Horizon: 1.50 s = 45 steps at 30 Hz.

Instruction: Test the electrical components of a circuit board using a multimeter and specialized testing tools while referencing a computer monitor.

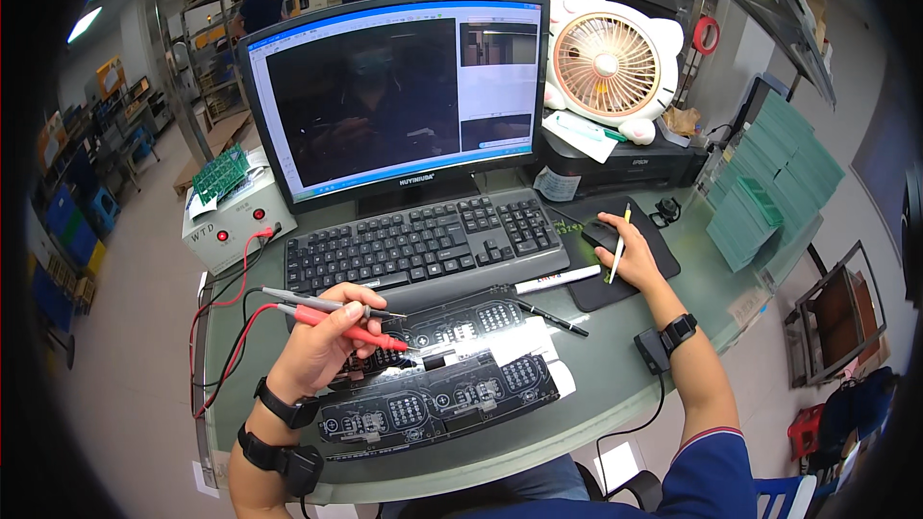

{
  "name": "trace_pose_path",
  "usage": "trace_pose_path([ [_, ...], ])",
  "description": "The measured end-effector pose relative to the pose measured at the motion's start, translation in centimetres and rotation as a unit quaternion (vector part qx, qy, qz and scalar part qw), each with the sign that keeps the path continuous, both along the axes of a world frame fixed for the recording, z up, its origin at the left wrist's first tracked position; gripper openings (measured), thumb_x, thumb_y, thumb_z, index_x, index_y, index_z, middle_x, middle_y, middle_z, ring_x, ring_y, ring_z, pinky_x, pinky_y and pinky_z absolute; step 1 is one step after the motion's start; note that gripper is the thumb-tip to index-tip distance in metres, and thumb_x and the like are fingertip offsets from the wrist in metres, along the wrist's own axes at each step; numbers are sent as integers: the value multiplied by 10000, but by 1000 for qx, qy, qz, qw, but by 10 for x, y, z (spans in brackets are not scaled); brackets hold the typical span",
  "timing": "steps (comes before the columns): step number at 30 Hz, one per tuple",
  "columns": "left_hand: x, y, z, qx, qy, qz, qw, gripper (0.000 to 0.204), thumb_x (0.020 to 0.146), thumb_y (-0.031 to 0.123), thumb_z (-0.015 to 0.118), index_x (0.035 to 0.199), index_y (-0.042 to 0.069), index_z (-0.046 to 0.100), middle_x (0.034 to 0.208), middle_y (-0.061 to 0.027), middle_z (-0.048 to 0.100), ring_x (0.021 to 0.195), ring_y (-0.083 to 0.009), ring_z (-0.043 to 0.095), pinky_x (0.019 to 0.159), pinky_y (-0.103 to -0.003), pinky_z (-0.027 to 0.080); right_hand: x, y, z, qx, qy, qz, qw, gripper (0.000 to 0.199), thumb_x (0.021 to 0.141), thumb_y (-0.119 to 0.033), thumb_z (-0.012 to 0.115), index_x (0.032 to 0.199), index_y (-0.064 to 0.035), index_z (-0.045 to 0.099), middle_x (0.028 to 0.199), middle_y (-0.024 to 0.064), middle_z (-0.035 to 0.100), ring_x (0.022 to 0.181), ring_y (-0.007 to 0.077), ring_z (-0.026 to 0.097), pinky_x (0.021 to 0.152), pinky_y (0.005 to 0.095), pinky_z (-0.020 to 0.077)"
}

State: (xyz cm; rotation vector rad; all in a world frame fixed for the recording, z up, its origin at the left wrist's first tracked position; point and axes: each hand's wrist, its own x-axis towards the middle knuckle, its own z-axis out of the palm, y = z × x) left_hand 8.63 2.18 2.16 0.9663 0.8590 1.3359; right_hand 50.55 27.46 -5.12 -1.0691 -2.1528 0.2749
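Two test probes held over black circuit boards at a computer desk.

The left hand (322,341) is closed around two thin probes, one red (351,330) and one grey (327,305), each on its own cable; their long axes lie nearly level and the tips point to the person's right, down onto the upper of two long black circuit boards (437,399) lying side by side on the desk (615,394), in front of the keyboard (423,242). The boards run left to right, slightly rising to the right. The right hand (627,259) rests on one black mouse (601,234) and also keeps one yellow-white pen (620,245) between the fingers. One white marker (558,279) and one black pen (553,318) lie between the hands.
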Motion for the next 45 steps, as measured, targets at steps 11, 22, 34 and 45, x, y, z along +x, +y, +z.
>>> trace_pose_path([
  [11, -3, 4, 2, 0, -1, 1, 1000, 214, 954, 188, 541, 1073, 18, 593, 840, -63, 620, 695, -80, 580, 574, -199, 465, -1, 9, -3, 8, -2, -1, 1000, 586, 717, -156, 728, 1271, -133, 538, 1203, 119, 597, 1105, 323, 554, 961, 396, 426],
  [22, -2, 2, 1, -6, 3, -41, 999, 245, 981, 200, 510, 1126, 16, 579, 894, -35, 590, 723, -53, 552, 632, -182, 470, 5, 7, -11, 37, -8, -5, 999, 559, 701, -97, 720, 1222, -84, 519, 1282, 144, 548, 1115, 347, 535, 964, 404, 428],
  [34, -8, 3, -1, 5, -3, -65, 998, 262, 988, 229, 502, 1148, 29, 558, 914, -29, 575, 735, -51, 559, 625, -184, 471, -5, 2, -3, 25, -2, -18, 1000, 423, 698, -96, 743, 1098, -92, 604, 1304, 142, 556, 1166, 358, 546, 966, 404, 448],
  [45, -7, 3, -3, 9, -2, -66, 998, 269, 992, 231, 495, 1157, 29, 557, 904, -29, 589, 733, -52, 565, 626, -181, 472, -6, 0, 0, 23, 0, -10, 1000, 414, 692, -95, 749, 1083, -88, 615, 1300, 148, 560, 1162, 361, 553, 969, 404, 449],
])
